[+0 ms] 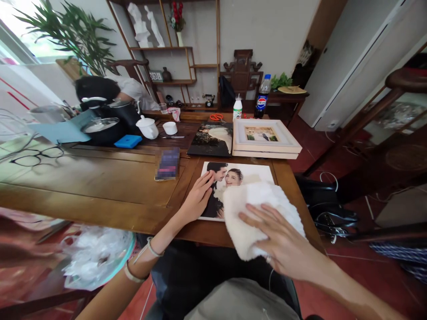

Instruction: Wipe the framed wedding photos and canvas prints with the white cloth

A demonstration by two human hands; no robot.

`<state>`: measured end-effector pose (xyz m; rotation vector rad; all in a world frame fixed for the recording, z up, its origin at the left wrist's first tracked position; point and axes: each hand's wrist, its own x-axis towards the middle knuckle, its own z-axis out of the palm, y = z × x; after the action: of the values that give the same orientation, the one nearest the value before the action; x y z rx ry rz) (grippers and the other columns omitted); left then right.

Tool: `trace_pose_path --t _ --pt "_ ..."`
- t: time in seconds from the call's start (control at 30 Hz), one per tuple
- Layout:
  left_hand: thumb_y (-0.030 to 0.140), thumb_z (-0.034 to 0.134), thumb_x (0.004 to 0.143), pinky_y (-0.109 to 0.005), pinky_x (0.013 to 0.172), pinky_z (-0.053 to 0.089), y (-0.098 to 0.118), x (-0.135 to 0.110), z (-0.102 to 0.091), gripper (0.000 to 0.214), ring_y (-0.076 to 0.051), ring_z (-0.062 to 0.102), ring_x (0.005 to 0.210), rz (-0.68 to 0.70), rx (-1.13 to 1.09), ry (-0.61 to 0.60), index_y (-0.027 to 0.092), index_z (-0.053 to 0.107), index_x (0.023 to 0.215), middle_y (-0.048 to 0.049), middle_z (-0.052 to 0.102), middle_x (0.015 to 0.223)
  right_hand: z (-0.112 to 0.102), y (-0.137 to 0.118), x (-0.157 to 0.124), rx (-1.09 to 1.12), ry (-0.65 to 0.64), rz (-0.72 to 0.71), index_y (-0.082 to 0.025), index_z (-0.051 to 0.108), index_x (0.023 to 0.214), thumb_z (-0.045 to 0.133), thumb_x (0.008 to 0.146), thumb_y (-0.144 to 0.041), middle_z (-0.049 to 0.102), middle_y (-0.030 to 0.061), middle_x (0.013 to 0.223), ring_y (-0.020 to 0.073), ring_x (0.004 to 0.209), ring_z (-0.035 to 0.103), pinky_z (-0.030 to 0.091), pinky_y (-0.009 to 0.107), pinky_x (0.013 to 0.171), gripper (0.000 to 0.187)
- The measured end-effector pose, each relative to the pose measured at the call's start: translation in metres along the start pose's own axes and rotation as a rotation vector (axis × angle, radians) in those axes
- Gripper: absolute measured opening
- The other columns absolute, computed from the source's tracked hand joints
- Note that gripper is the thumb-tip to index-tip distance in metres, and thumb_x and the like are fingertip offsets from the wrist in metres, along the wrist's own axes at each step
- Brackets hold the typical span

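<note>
A photo panel (211,209) of a couple lies flat on the wooden table near its front right corner. My left hand (199,195) rests on the panel's left side, fingers stretched out and holding nothing. A fluffy white cloth (280,198) covers the panel's lower right part and hangs past the table's front edge. My right hand (275,235) holds this cloth from above, with its fingers spread across it. The panel's surface beneath the cloth is hidden.
Behind the panel are a darker photo panel (208,140) and a white picture frame (283,135). A phone (167,163) lies left. Bottles (262,95), a white teapot (147,127) and a blue box (128,141) stand farther back. Another person (96,91) bends down at the far left.
</note>
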<state>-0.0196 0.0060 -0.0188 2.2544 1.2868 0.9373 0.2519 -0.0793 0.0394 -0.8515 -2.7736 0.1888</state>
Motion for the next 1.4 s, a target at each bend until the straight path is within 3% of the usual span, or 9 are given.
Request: trace_pose_path --t 0.1,0.2,0.33,0.47,0.73,0.97,1.07,1.27,1.4 --pt "0.027 0.032 0.096 -0.046 0.116 0.02 -0.001 0.0 -0.002 0.046 -0.02 0.022 0.141 0.015 -0.014 -0.03 0.019 0.036 0.141 -0.0079 0.032 0.15 -0.001 0.002 0.002 0.037 -0.005 0.004 -0.026 0.069 0.09 0.049 0.059 0.002 0.037 0.0012 0.147 0.0277 0.138 0.023 0.018 0.057 0.11 0.047" --pt "0.028 0.032 0.096 -0.045 0.116 0.021 -0.002 0.0 -0.003 0.045 -0.02 0.022 0.141 0.024 -0.026 -0.038 0.019 0.038 0.14 -0.0074 0.032 0.15 -0.002 0.044 0.018 -0.01 0.06 0.076 -0.023 0.068 0.092 0.048 0.061 0.002 0.038 0.0033 0.146 0.0267 0.138 0.022 0.013 0.059 0.11 0.045" --pt "0.027 0.036 0.094 -0.046 0.114 0.025 -0.001 0.001 -0.002 0.042 -0.02 0.029 0.138 0.019 -0.04 0.002 0.021 0.045 0.135 -0.0078 0.038 0.147 -0.001 0.101 0.043 -0.071 0.102 0.147 -0.02 0.065 0.094 0.05 0.07 -0.003 0.044 0.0104 0.141 0.0286 0.137 0.027 0.024 0.06 0.106 0.033" --pt "0.027 0.045 0.09 -0.047 0.108 0.035 0.0 0.007 -0.005 0.032 -0.022 0.046 0.126 0.016 -0.042 0.111 0.021 0.059 0.119 -0.0096 0.055 0.131 0.003 0.116 0.053 -0.137 0.129 0.164 -0.015 0.063 0.101 0.051 0.074 -0.005 0.052 0.0196 0.131 0.0293 0.135 0.031 0.028 0.056 0.104 0.031" --pt "0.028 0.042 0.092 -0.045 0.111 0.03 -0.006 0.012 -0.003 0.038 -0.02 0.04 0.132 0.027 -0.093 0.066 0.022 0.051 0.128 -0.0092 0.047 0.14 0.002 0.101 0.049 -0.162 0.147 0.167 -0.018 0.063 0.099 0.05 0.074 -0.004 0.053 0.0174 0.131 0.0286 0.133 0.034 0.027 0.057 0.105 0.032" --pt "0.032 0.043 0.092 -0.048 0.113 0.025 -0.012 0.011 0.001 0.042 -0.022 0.032 0.137 0.036 -0.087 0.035 0.024 0.047 0.133 -0.0086 0.042 0.144 0.004 0.014 0.013 -0.058 0.031 0.044 -0.023 0.068 0.092 0.053 0.062 0.0 0.042 0.0086 0.144 0.0315 0.137 0.024 0.016 0.061 0.109 0.041" --pt "0.034 0.038 0.094 -0.048 0.114 0.022 -0.013 0.011 0.001 0.044 -0.021 0.026 0.14 0.039 -0.076 0.01 0.023 0.045 0.136 -0.0082 0.038 0.146 0.006 -0.004 0.003 -0.007 0.01 0.021 -0.023 0.069 0.09 0.055 0.062 -0.003 0.038 0.006 0.146 0.0309 0.138 0.022 0.013 0.06 0.111 0.038" --pt "0.036 0.031 0.097 -0.045 0.115 0.021 -0.011 0.01 -0.001 0.045 -0.019 0.025 0.14 0.021 -0.065 -0.009 0.021 0.042 0.137 -0.0083 0.037 0.147 0.0 0.068 0.038 -0.105 0.115 0.112 -0.022 0.067 0.095 0.053 0.073 -0.006 0.033 0.0061 0.149 0.0317 0.139 0.02 0.023 0.06 0.107 0.031" --pt "0.035 0.032 0.097 -0.044 0.115 0.023 -0.012 0.01 0.0 0.044 -0.019 0.027 0.139 0.029 -0.065 -0.004 0.022 0.042 0.137 -0.0081 0.038 0.147 -0.001 0.109 0.06 -0.183 0.154 0.231 -0.015 0.066 0.101 0.051 0.083 -0.016 0.056 0.0178 0.128 0.0336 0.133 0.032 0.03 0.059 0.103 0.023"
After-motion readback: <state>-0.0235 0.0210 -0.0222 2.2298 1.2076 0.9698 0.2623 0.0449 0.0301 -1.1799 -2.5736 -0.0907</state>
